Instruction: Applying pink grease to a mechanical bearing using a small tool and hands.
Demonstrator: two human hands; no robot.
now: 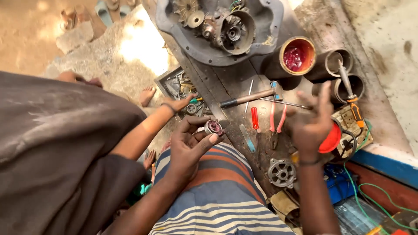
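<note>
bearing: metal — dull, greasy
bench: dark wood — rough, oily
hammer: wood handle, metal head
tin: glossy red inside

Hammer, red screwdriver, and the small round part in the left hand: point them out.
hammer (252, 96), head view, middle of its handle
red screwdriver (254, 118), head view, red grip
small round part (214, 127), head view, its open face

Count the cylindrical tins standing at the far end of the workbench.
3: the tin of red grease, an open tin right of it, another just below. Others may be hidden.
</note>
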